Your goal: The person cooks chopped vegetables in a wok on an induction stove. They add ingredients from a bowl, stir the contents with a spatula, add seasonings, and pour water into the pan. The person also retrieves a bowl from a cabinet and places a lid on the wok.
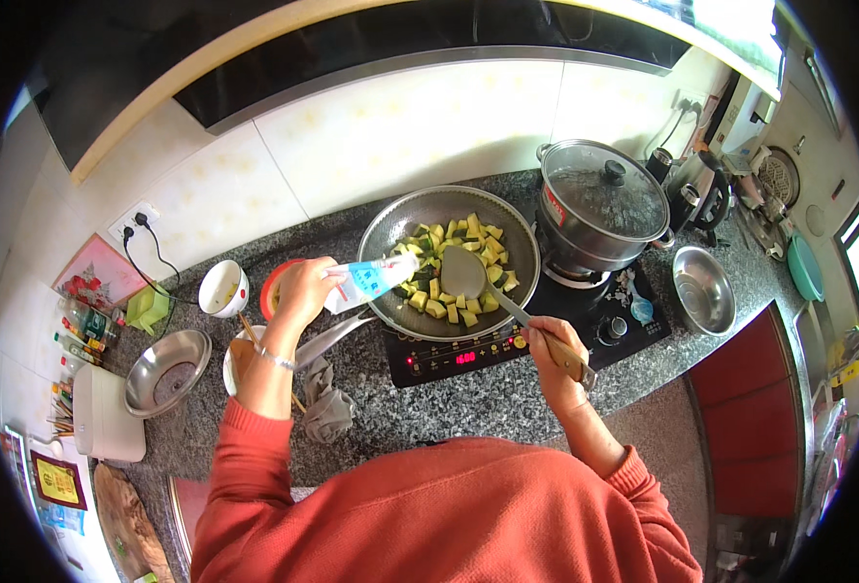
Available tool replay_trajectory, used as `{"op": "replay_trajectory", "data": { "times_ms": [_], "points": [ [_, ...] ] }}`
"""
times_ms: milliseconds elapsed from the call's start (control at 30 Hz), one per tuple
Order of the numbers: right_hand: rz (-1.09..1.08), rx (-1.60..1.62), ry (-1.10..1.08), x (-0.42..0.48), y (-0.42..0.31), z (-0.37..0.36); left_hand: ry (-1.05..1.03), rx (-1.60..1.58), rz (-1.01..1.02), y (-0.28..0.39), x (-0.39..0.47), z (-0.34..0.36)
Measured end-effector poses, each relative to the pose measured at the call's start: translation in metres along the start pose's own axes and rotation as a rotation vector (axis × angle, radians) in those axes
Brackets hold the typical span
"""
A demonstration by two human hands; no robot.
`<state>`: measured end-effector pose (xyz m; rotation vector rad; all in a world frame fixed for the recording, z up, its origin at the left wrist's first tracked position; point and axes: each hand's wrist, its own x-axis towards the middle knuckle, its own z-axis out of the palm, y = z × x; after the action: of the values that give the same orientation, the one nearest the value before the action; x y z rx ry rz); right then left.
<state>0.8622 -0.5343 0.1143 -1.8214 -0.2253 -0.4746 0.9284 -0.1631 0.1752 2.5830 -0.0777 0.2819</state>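
Observation:
My left hand [304,291] grips a blue-and-white plastic packet [371,280], tilted with its far end over the left part of a steel frying pan [520,310]. Whether anything falls from it cannot be told. In my right hand [557,364] is the wooden handle of a metal spatula [463,271], whose blade rests among diced green-skinned yellow squash [440,310] in the pan. The pan stands on a black induction cooktop [429,364] with a lit display. Its long handle [334,337] points to the lower left, near my left forearm.
Right of the pan stands a lidded steel pot [604,197], with a steel bowl [702,291] and an electric kettle [695,186] beyond. At left are a white bowl [223,289], a steel basin [168,372] and a grey cloth [329,415]. A blue spoon [640,306] lies beside the cooktop knob.

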Motion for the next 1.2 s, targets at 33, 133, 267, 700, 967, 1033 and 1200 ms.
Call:
{"op": "replay_trajectory", "data": {
  "times_ms": [33,133,267,700,967,1033,1200],
  "points": [
    [-0.001,0.002,0.007,0.001,-0.001,0.001,-0.024,0.089,0.021,0.000,0.002,0.000],
    [-0.013,-0.038,0.011,-0.002,-0.003,0.002,-0.012,-0.068,-0.034,-0.004,0.001,0.001],
    [-0.017,-0.011,0.043,-0.001,-0.002,0.005,0.002,-0.209,-0.059,-0.008,0.004,0.007],
    [-0.009,-0.047,0.013,-0.003,-0.006,0.006,0.151,-0.342,-0.078,-0.012,0.000,0.009],
    [-0.086,-0.060,0.020,0.006,-0.022,0.009,0.203,-0.253,0.030,-0.024,-0.004,0.012],
    [-0.173,-0.147,-0.002,0.014,-0.034,0.006,0.221,-0.257,0.025,-0.024,-0.005,0.011],
    [-0.242,-0.271,0.017,0.042,-0.077,-0.009,0.249,-0.344,-0.011,-0.023,-0.010,0.007]
  ]
}}
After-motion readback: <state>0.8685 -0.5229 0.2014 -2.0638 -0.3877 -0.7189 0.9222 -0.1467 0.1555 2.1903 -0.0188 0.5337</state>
